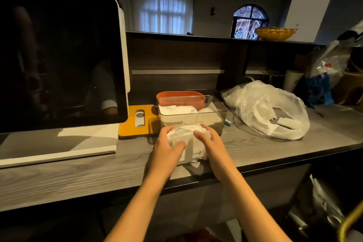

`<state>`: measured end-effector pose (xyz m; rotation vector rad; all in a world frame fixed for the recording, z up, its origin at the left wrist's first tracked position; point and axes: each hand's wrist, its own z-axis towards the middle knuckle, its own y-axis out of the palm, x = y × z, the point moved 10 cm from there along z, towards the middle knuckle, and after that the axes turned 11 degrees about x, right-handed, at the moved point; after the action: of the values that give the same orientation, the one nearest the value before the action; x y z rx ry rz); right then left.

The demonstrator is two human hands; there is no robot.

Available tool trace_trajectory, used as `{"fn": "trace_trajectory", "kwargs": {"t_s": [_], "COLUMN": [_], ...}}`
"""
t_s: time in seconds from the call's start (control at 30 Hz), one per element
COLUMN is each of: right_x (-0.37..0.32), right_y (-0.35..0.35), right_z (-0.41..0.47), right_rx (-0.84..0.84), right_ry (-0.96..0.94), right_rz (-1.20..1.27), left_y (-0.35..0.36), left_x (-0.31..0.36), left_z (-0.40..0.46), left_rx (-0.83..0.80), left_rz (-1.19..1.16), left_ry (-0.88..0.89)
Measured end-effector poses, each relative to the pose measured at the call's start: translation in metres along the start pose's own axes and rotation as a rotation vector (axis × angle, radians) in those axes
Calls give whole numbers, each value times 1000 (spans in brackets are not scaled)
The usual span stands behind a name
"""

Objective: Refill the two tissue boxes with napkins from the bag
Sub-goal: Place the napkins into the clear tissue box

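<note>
White napkins [188,141] are seen against a grey wood-grain counter [78,173], backed by a clear box [193,119] with an orange insert [179,99], a mustard-yellow lid [135,122] (white slot) and a translucent whitish bag [269,110].

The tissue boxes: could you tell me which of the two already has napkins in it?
The clear tissue box, just behind the hands; white napkins lie inside it. The orange tissue box behind it shows none.

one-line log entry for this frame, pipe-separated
phase: gathering napkins | left hand + right hand: gripping napkin stack on counter | clear box: partly filled | bag: right, holds napkins
</note>
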<state>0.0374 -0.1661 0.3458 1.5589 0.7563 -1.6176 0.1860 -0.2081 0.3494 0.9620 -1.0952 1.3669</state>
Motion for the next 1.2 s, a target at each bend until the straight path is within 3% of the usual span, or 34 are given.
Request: {"fn": "trace_trajectory", "kwargs": {"t_s": [0.13, 0.3, 0.63, 0.77, 0.9, 1.03, 1.13, 1.2], "right_x": [-4, -1, -1, 0, 2, -6, -6, -4], "right_y": [8, -7, -12, -3, -15, -4, -18, -18], "right_z": [-3, 5, 13, 14, 14, 11, 9, 10], "right_rx": [186, 326, 348, 267, 359, 284, 412, 406], "right_ry": [-64, -102, -130, -139, -122, -148, -163, -152], "right_rz": [12, -132, -69, -63, -25, -48, -64, -67], "left_y": [4, -9, -10, -5, -9, -5, -6, -9], "left_x": [6, -3, -6, -5, -3, 1, 1, 0], "left_z": [-7, -3, -7, -8, -8, -8, -7, -7], "left_rx": [157, 349, 354, 334, 363, 325, 338, 361], "left_rz": [-231, -267, -287, -261, -237, -255, -170, -154], "left_ry": [-74, -124, -125, -115, -92, -71, -42, -49]}}
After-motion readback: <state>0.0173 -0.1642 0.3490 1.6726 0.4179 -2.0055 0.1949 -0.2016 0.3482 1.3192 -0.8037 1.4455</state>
